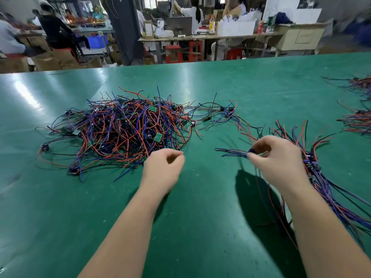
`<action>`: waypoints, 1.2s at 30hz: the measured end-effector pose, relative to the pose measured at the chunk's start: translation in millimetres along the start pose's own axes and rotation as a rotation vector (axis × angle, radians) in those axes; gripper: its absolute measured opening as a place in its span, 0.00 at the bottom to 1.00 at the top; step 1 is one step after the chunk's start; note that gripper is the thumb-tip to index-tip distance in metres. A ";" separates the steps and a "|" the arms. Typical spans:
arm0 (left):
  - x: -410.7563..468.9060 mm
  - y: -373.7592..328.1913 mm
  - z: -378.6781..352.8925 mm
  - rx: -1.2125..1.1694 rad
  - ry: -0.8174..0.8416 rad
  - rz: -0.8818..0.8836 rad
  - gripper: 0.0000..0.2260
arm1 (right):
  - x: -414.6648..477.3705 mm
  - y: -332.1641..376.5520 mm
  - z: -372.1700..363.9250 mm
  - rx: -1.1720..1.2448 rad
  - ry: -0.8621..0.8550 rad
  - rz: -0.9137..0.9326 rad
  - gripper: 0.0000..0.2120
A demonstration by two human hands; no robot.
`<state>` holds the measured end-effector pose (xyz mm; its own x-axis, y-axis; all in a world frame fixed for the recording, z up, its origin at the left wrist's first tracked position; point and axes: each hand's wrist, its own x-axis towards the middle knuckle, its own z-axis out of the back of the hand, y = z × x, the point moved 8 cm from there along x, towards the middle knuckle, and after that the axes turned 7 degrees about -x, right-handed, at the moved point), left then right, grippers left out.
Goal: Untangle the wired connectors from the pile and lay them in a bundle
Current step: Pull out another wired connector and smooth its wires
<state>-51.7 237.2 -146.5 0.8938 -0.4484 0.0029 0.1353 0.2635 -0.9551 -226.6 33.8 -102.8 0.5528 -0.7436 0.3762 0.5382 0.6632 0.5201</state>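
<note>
Green table (pixel 200 87) fills most of the frame. Tangled pile (pixel 128 129) of red, blue and black wired connectors with small green boards sits centre left, with loose strands trailing right toward frame centre. Left hand (pixel 163 169) is at the pile's lower right edge, fingers curled in, thumb against index, no wire seen in it. Right hand (pixel 279 157) is centre right, thumb and fingers pinching one wired connector (pixel 251 151); its blue and black wires stick out to the left, above the table. Sorted bundle (pixel 321 181) lies just right of that hand, partly under the wrist, running down to the lower right corner, with wire ends fanned upward. More wire bunches (pixel 357 121) at the right edge. Upper frame: blurred workbenches (pixel 210 37), red stools (pixel 174 54), people working.
</note>
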 end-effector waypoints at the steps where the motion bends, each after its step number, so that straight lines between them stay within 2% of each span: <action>1: 2.9 -5.1 12.6 0.106 -0.085 -0.070 0.05 | 5.1 -9.2 4.0 -0.039 -0.018 -0.022 0.04; 4: 6.1 -12.1 37.7 0.229 -0.236 -0.166 0.08 | 12.5 -29.7 0.8 -0.123 0.007 -0.088 0.04; 8: 7.8 -10.8 56.4 0.407 -0.384 -0.206 0.13 | 12.7 -44.2 -8.9 -0.214 0.073 -0.192 0.07; 11: 3.9 -13.8 69.7 0.337 -0.485 -0.240 0.17 | 11.6 -46.5 -7.7 -0.259 0.103 -0.226 0.05; 14: -6.2 -24.0 87.8 0.224 -0.640 -0.358 0.19 | 9.4 -45.9 -6.6 -0.272 0.130 -0.217 0.01; 16: -10.3 -26.7 101.5 0.181 -0.740 -0.402 0.17 | 8.4 -42.1 -2.8 -0.270 0.100 -0.185 0.05; 18: -4.6 -17.0 114.5 0.203 -0.784 -0.322 0.11 | 7.4 -30.1 5.1 -0.205 0.013 -0.117 0.07; 19: 2.0 -8.6 117.4 0.260 -0.759 -0.237 0.09 | 5.8 -21.0 9.1 -0.157 -0.029 -0.077 0.07; 21: 14.2 7.4 111.3 0.443 -0.616 -0.069 0.14 | 1.0 -1.1 9.8 -0.061 -0.058 -0.001 0.06; 23: 19.0 15.3 99.0 0.542 -0.495 -0.018 0.14 | -6.0 15.8 3.2 0.016 -0.022 0.056 0.05; 26: 15.4 0.2 83.2 0.602 -0.525 -0.211 0.11 | -14.6 30.2 -9.1 0.073 0.071 0.102 0.05; 29: 13.2 -17.8 59.9 0.656 -0.505 -0.411 0.15 | -19.9 39.8 -13.2 0.118 0.100 0.146 0.06; 33: 25.7 0.8 37.3 0.765 -0.321 -0.272 0.16 | -25.3 46.8 -20.0 0.159 0.156 0.168 0.06; 36: 26.2 1.9 41.3 0.723 -0.348 -0.282 0.15 | -28.5 48.9 -24.6 0.200 0.195 0.175 0.07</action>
<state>-10.4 261.2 -136.0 0.8500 -0.3221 0.4167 0.5069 0.7152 -0.4811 -200.3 89.5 -107.0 0.7479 -0.5764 0.3293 0.2994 0.7356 0.6077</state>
